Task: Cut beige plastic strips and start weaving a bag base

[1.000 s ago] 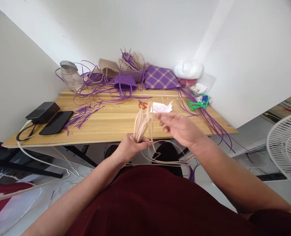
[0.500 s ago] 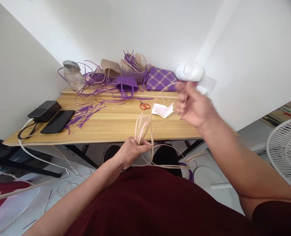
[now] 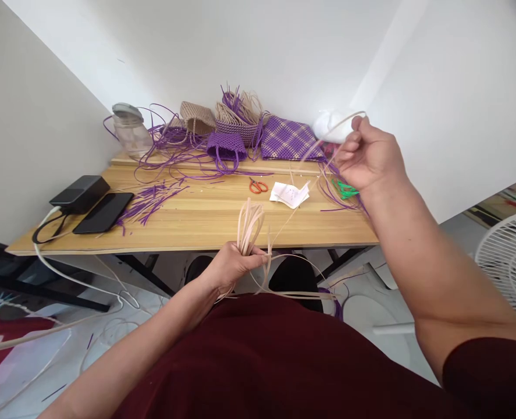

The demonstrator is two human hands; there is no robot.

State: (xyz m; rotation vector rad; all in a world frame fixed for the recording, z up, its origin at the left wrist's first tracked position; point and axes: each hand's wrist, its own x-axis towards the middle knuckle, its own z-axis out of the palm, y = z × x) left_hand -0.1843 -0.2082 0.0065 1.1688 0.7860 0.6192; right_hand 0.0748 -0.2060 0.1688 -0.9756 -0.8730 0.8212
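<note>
My left hand (image 3: 235,265) is closed round a looped bundle of beige weaving strips (image 3: 249,224), low in front of the desk edge. Loose ends of the bundle trail across my lap. Up at the right, my right hand (image 3: 371,154) pinches one beige strip (image 3: 330,131) between thumb and fingers. That strip arches from the fingertips back over the desk, and a thin length runs down toward my left hand. Orange-handled scissors (image 3: 258,185) and a folded white paper (image 3: 289,194) lie on the desk between the two hands.
Along the wall sit a purple-and-beige checked woven piece (image 3: 288,139), a small purple basket (image 3: 226,146), a beige basket (image 3: 197,118) and a lidded jar (image 3: 131,131). Purple strip cuttings (image 3: 153,201) lie by a phone (image 3: 103,213) and a black box (image 3: 79,194). A fan (image 3: 508,262) stands right.
My right hand has moved up and to the right, drawing the beige strip farther out. Green strips on the desk now show beneath it. My left hand stays nearly in place.
</note>
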